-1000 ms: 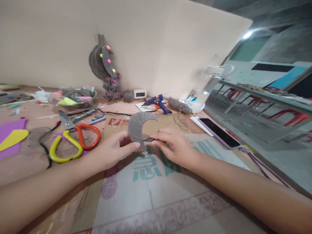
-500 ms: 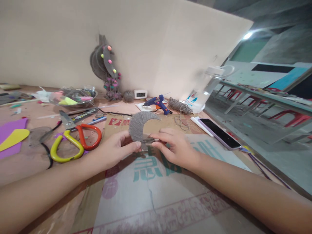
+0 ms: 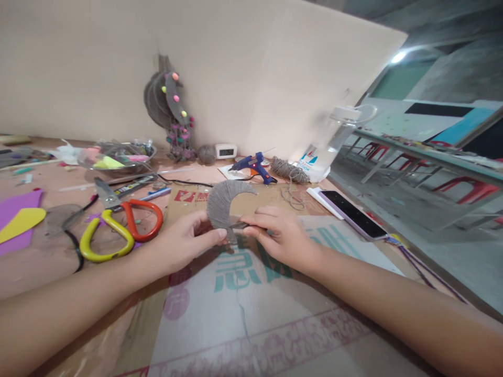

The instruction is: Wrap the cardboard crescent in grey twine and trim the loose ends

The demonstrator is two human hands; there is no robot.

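A crescent shape (image 3: pixel 220 203) wrapped in grey yarn stands above the printed cardboard (image 3: pixel 204 324). My left hand (image 3: pixel 196 238) pinches its lower left part between thumb and fingers. My right hand (image 3: pixel 281 235), just right of the crescent, has its thumb and fingers pressed together on a thin grey strand (image 3: pixel 239 225) that runs to the crescent's lower part. A loose strand lies down the cardboard below. The fingertips behind the crescent are hidden.
Scissors (image 3: pixel 113 209) with yellow and red handles lie at left, near purple and yellow sheets. Behind are a blue glue gun (image 3: pixel 255 167), yarn (image 3: pixel 290 170), a clock (image 3: pixel 226 151) and a bottle (image 3: pixel 326 141). A phone (image 3: pixel 353 213) lies at right.
The strand and the crescent's lower tip show more plainly between my hands. My right fingers have shifted slightly; both hands keep their hold.
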